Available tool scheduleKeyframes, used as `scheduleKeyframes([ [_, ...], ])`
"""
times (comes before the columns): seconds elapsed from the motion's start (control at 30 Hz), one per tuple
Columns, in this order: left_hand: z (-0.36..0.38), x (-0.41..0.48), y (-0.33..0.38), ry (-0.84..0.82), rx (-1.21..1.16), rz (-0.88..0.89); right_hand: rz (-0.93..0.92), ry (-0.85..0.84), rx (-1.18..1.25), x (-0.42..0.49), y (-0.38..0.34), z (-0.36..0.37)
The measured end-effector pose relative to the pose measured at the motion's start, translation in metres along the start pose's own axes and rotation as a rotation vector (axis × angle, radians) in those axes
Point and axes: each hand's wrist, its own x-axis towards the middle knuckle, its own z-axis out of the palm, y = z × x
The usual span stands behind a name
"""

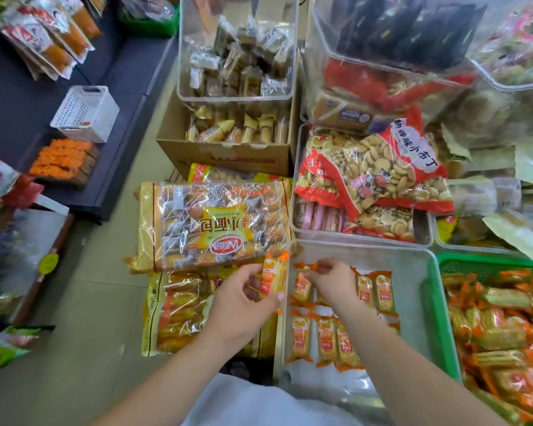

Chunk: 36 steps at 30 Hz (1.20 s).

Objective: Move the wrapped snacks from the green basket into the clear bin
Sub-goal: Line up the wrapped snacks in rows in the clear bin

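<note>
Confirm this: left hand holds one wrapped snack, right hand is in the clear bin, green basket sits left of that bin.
One error: the head view shows the green basket right of the clear bin, not left. The left hand does hold one wrapped snack, and the right hand is in the bin.

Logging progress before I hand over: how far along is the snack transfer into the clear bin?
Done: two rows of orange-wrapped snack packs lie in the clear plastic bin. In hand: the left hand holds one pack at the bin's edge; the right hand pinches another pack inside. Left: the green plastic basket is heaped with packs; most remains.
</note>
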Motion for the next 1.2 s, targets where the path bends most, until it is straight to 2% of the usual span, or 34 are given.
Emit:
scheduleKeyframes([
  [0.13,0.001,0.002,-0.005,-0.008,0.028,-0.025,-0.022,0.092,-0.049,-0.014,-0.002,0.006],
  [0.3,0.003,0.005,-0.004,-0.011,0.075,-0.008,-0.036,0.054,-0.162,-0.03,0.0,0.017],
  [0.43,0.008,0.002,0.003,-0.001,0.11,-0.004,-0.027,0.058,-0.123,-0.03,0.003,0.019],
  [0.53,0.015,-0.002,0.007,0.003,0.137,0.003,-0.084,0.091,-0.009,-0.046,-0.001,0.001],
  [0.6,0.024,-0.003,0.01,0.0,0.154,0.023,-0.129,0.08,0.171,-0.065,-0.007,-0.019],
  [0.67,0.038,-0.005,0.009,-0.018,0.17,0.047,-0.093,-0.05,0.402,-0.089,-0.014,-0.038],
  [0.73,0.055,-0.007,0.008,-0.046,0.201,0.074,-0.064,-0.158,0.525,-0.109,-0.013,-0.051],
  [0.87,0.074,-0.009,0.007,-0.185,0.239,0.101,0.036,-0.074,0.632,-0.108,0.01,-0.061],
  [0.93,0.073,-0.006,0.007,-0.212,0.281,0.116,0.088,0.01,0.602,-0.093,0.027,-0.065],
  [1.0,0.068,-0.001,0.008,-0.16,0.301,0.102,0.11,0.072,0.527,-0.073,0.04,-0.068],
  [1.2,0.06,0.006,0.015,-0.086,0.278,0.05,0.072,0.101,0.217,-0.021,0.042,-0.049],
])
